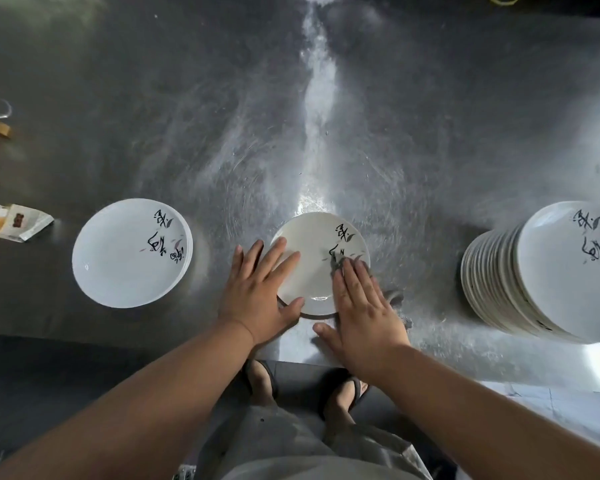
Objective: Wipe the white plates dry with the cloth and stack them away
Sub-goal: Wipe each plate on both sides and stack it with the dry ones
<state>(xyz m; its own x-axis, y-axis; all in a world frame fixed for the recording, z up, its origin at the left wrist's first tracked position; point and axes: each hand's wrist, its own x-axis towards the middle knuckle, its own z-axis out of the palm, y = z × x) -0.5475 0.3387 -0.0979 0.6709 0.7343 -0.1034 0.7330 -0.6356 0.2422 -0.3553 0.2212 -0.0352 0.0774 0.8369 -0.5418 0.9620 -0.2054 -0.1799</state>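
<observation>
plate [312, 258] at the worktop's [326, 133] near edge; left hand [257, 292] spread flat on its left rim; right hand [361, 303] flat, pressing grey cloth [394, 296] onto it

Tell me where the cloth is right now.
In the head view, the grey cloth is pressed under the flat right hand, on the right edge of the middle plate, near the front edge of the steel table.

Foil packet [16, 224] on steel table [326, 133]

Cloth [395, 296] mostly hidden under the right hand [364, 313].
</observation>
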